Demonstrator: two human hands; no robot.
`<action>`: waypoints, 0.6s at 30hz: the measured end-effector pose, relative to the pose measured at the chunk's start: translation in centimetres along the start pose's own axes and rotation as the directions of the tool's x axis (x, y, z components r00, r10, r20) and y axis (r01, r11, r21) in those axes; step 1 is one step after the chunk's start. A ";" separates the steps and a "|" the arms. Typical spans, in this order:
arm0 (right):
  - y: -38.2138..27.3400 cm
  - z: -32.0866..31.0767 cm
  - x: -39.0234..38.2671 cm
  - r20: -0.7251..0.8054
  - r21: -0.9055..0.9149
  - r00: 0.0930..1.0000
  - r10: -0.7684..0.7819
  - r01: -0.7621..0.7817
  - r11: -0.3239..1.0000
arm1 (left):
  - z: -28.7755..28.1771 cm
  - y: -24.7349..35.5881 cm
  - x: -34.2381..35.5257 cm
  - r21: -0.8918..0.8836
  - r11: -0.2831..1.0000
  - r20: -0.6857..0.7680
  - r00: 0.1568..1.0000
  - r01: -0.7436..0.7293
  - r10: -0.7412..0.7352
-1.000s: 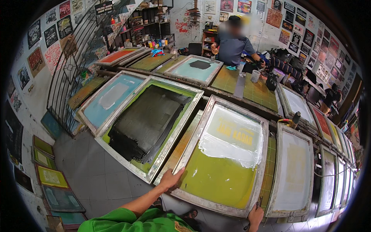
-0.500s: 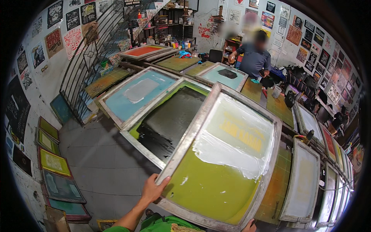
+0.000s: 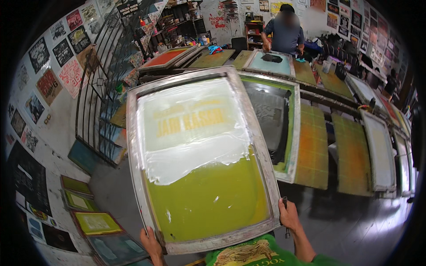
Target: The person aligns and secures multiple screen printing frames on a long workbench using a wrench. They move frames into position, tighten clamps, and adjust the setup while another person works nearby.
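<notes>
A large screen frame (image 3: 211, 190) is held up in front of the person's body, its long axis running away from the person, the far end leaning a little to the left. The left hand (image 3: 151, 245) is curled onto its near left corner; the right hand (image 3: 289, 217) is closed around its right edge, just above the near right corner. Both touch it, so neither is nearer; the fingers underneath are hidden. A small dark metal piece (image 3: 285, 204) shows at the right hand; whether gripped or fixed to the frame, I cannot tell. White paste (image 3: 195, 155) covers the far part of the mesh. Counted: one held frame, one black-inked frame (image 3: 288, 133) partly hidden just behind it, two orange-stained green boards (image 3: 313, 146) right of that, then one pale frame (image 3: 379, 150); at least four leaning frames (image 3: 97, 223) line the left wall.
</notes>
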State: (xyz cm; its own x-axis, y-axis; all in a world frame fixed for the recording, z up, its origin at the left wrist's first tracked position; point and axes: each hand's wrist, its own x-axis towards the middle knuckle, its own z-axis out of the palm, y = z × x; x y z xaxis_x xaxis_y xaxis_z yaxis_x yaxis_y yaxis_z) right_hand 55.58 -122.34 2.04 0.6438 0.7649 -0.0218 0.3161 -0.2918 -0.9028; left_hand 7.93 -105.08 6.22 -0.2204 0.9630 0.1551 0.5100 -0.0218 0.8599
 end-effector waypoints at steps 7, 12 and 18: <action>-11.5 12.4 4.2 0.216 -0.008 0.967 -0.132 0.137 0.990 | -8.8 -4.4 6.5 -0.327 0.914 -0.082 0.956 0.242 -0.282; -16.8 21.5 10.4 0.259 0.044 0.948 -0.187 0.182 0.982 | -10.2 -8.4 15.3 -0.184 0.954 -0.238 0.930 0.239 -0.279; -24.4 35.7 17.8 0.281 0.061 0.939 -0.196 0.187 0.981 | -15.9 -10.4 30.2 0.015 0.975 -0.240 0.948 0.221 -0.211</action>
State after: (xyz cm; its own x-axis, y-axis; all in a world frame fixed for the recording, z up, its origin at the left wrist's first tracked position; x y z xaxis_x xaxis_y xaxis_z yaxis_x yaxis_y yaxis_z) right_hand 34.42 -81.14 8.38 0.3471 0.9371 0.0360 0.3874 -0.1084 -0.9155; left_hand -17.22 -80.03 9.67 -0.5158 0.8528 0.0817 0.4607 0.1958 0.8657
